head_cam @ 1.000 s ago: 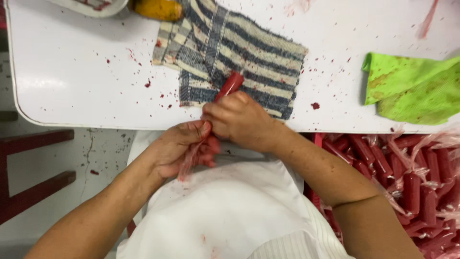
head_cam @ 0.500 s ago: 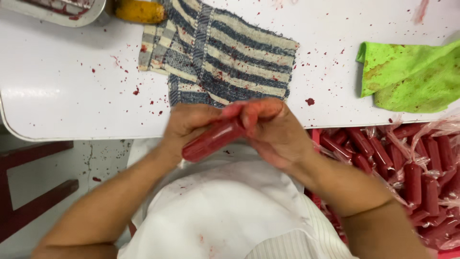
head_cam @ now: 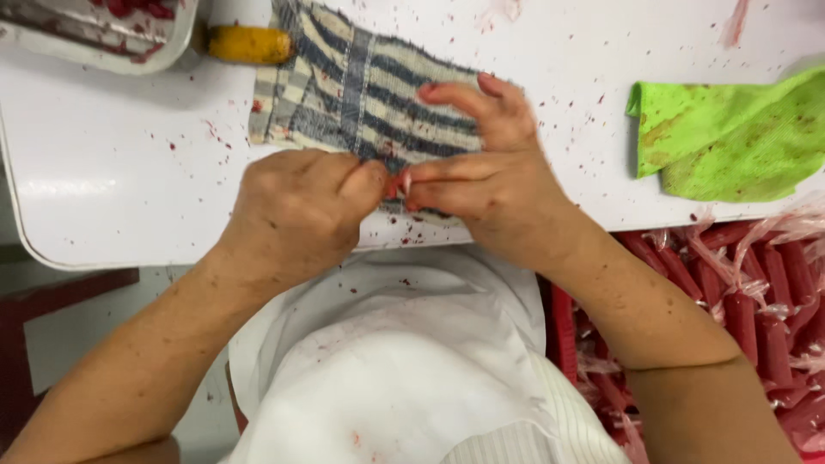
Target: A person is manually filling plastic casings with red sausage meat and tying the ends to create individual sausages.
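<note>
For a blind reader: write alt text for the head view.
Both hands, left hand and right hand, pinch a small red piece over a striped cloth on a spattered white table; green cloth right.

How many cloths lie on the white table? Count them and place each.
2: a striped cloth under the hands at top centre, and a green cloth at the right edge.

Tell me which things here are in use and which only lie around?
In use: left hand, right hand, small red piece pinched between them, striped cloth beneath.

Lying about: green cloth, yellow handle, metal tray, red sausages.
</note>
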